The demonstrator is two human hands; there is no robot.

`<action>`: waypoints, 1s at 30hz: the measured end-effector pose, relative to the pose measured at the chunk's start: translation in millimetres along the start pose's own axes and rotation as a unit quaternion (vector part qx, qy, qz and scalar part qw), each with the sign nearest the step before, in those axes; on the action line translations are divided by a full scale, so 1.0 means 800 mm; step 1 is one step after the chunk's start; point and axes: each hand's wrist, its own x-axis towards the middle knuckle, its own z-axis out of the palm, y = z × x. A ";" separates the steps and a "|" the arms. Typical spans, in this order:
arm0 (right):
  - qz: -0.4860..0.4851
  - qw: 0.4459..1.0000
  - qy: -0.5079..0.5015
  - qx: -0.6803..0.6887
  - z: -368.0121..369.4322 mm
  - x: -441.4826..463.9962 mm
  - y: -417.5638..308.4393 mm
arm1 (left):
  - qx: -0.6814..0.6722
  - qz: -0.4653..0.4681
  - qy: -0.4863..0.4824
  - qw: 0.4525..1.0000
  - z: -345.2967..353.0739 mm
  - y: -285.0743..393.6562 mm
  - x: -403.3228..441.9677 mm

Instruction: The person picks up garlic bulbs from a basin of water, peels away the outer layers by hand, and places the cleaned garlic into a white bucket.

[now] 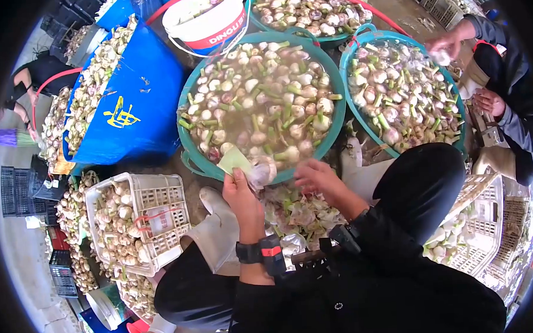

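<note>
My left hand (241, 194) is closed around a garlic bulb (262, 171) with a pale green stem piece, held over the near rim of a teal tub (188, 147). Brown water and many garlic bulbs (297, 110) fill that tub. Just right of the held bulb is my right hand (320, 181), its fingers bent and apart, with nothing visible in them. Loose garlic peels (304, 215) lie in a heap below both hands, between my knees.
A white crate (162, 221) of garlic stands at left, below a large blue container (136, 107). Another teal tub (349, 94) is at right, beside a co-worker's hands (488, 102). A white bucket (207, 26) stands behind; a white crate (487, 240) is at lower right.
</note>
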 end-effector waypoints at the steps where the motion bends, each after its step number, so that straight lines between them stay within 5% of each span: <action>1: 0.040 0.999 -0.003 -0.011 0.002 -0.001 -0.002 | -0.037 0.002 0.018 0.999 0.006 0.005 -0.002; 2: 0.041 0.999 -0.004 -0.011 0.007 -0.003 -0.001 | -0.074 0.004 0.037 0.997 0.008 0.008 -0.005; 4: 0.142 0.972 -0.183 -0.032 0.019 -0.009 0.001 | -0.125 -0.026 0.053 0.990 0.008 0.002 -0.006; 6: 0.134 0.967 -0.216 0.014 0.040 -0.010 0.005 | -0.177 -0.059 0.064 0.980 0.013 -0.004 -0.011; 9: 0.114 0.885 -0.153 0.424 0.044 0.003 0.008 | -0.221 -0.111 0.033 0.968 0.019 -0.014 -0.028; 12: 0.000 0.909 -0.065 0.412 0.030 0.023 0.007 | -0.194 -0.192 0.004 0.962 0.023 -0.016 -0.033; 14: 0.007 0.913 -0.050 0.405 0.027 0.013 -0.004 | -0.171 -0.198 -0.024 0.965 0.017 -0.006 -0.030; 16: -0.094 0.962 -0.070 0.247 0.024 0.008 0.000 | -0.172 -0.201 -0.045 0.963 0.011 0.006 -0.023; 22: -0.134 0.969 0.018 0.205 -0.001 0.010 -0.009 | -0.236 -0.249 -0.052 0.938 -0.038 0.022 -0.018; 24: -0.135 0.965 0.072 0.213 -0.014 0.013 -0.008 | -0.172 -0.223 -0.059 0.958 -0.036 0.038 -0.024; 26: -0.164 0.958 0.035 0.231 -0.007 0.014 -0.012 | 0.116 -0.195 -0.135 0.964 -0.035 0.007 -0.027; 28: -0.178 0.958 0.011 0.225 0.005 0.009 -0.012 | 0.488 0.005 -0.316 0.814 -0.040 -0.024 -0.026; 30: -0.202 0.965 0.022 0.167 0.011 0.002 -0.011 | 0.503 0.044 -0.238 0.830 -0.020 -0.021 -0.036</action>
